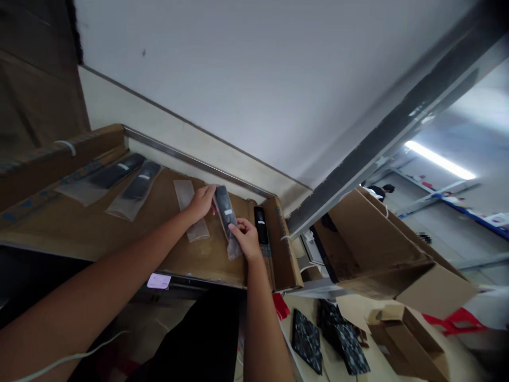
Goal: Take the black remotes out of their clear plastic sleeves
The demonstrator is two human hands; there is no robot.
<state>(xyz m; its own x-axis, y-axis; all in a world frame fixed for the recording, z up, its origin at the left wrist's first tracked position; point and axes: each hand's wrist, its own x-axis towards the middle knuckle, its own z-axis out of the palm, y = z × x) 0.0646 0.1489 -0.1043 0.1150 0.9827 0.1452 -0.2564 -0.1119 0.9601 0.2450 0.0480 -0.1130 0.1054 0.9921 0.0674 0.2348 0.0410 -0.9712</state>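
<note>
A dark item in a clear plastic sleeve [225,208] is held between my two hands over the cardboard-lined surface. My left hand [202,203] pinches its upper end, and my right hand [245,237] grips its lower part with the thumb on top. Under my left wrist lies a flat, clear sleeve [198,232]. To the right, a black item with a white label [260,225] rests unwrapped against the cardboard side. Two more sleeved dark items, one farther left [119,171] and one nearer [142,183], lie on the cardboard.
A raised cardboard edge [284,249] bounds the surface on the right. Beyond it stand a large open carton [369,239], a smaller open box [409,339] and dark patterned packages [307,341]. A grey beam [382,127] slants above. Another person [380,191] is far back.
</note>
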